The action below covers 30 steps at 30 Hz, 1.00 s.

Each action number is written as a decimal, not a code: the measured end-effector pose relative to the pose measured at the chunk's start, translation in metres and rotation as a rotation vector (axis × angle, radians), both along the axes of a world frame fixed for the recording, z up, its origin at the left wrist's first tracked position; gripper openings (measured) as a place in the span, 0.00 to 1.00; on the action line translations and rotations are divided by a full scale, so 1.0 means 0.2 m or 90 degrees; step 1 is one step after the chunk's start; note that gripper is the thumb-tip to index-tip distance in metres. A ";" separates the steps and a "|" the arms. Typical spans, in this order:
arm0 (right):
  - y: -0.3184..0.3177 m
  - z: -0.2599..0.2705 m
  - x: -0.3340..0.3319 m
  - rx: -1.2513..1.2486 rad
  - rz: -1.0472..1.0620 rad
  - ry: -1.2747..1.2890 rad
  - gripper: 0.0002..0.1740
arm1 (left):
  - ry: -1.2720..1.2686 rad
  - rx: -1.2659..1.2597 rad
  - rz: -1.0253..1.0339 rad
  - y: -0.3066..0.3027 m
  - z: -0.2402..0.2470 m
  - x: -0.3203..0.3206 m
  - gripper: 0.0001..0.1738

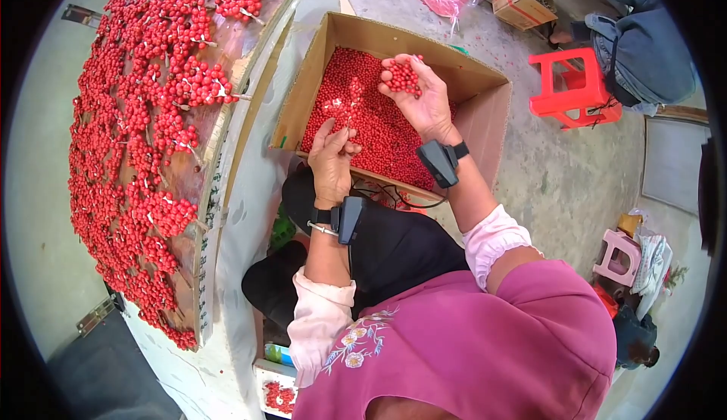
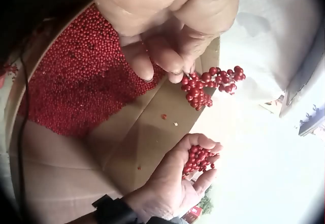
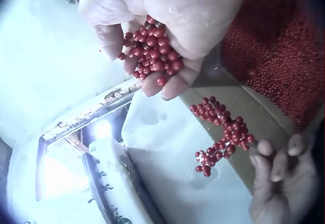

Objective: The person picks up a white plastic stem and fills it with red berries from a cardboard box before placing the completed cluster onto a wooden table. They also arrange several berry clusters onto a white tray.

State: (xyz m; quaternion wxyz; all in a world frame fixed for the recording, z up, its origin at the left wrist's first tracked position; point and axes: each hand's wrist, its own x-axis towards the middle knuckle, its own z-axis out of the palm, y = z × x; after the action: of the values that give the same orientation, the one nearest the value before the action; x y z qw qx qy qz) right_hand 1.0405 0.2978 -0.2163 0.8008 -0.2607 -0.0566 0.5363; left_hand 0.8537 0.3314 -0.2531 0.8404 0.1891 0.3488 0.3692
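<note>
Over a cardboard box (image 1: 485, 128) that holds a deep layer of small red berries (image 1: 394, 143), both hands are raised. The left hand (image 1: 331, 164) pinches the stem of a branched sprig of red berries (image 2: 210, 84) between thumb and fingers. In the right wrist view, this berry sprig (image 3: 231, 130) points away from the fingertips. The right hand (image 1: 430, 106) is cupped palm up, its fingers curled round a handful of red berries (image 3: 155, 51). That hand is near the box's far side, a little apart from the sprig.
To the left, a slanted board (image 1: 189, 268) bears many red berry sprigs (image 1: 144, 147). A red plastic stool (image 1: 572, 90) stands right of the box, beside a seated person (image 1: 644, 56). Farther right is a pink stool (image 1: 617, 257). A small white tray (image 1: 265, 378) with red bits sits low.
</note>
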 end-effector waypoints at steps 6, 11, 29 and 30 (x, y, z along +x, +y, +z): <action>-0.07 0.00 0.06 0.016 -0.003 0.034 0.13 | -0.019 0.007 -0.016 0.01 0.00 -0.01 0.22; -0.05 0.16 0.00 -0.010 -0.040 -0.101 0.13 | -0.023 -0.003 -0.021 -0.01 0.00 0.01 0.21; -0.18 -0.15 0.01 -0.387 -0.129 -1.220 0.17 | 0.131 0.017 0.009 -0.04 0.05 0.00 0.28; -0.22 -0.17 0.02 -0.383 -0.131 -1.220 0.17 | 0.142 0.030 0.010 -0.04 0.06 0.00 0.29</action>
State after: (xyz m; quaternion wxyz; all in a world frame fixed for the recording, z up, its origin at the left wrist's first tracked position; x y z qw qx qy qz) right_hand 1.0441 0.2542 -0.2502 0.3611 -0.7764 -0.5160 0.0210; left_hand 0.8542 0.3235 -0.2420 0.7889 0.2461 0.4325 0.3605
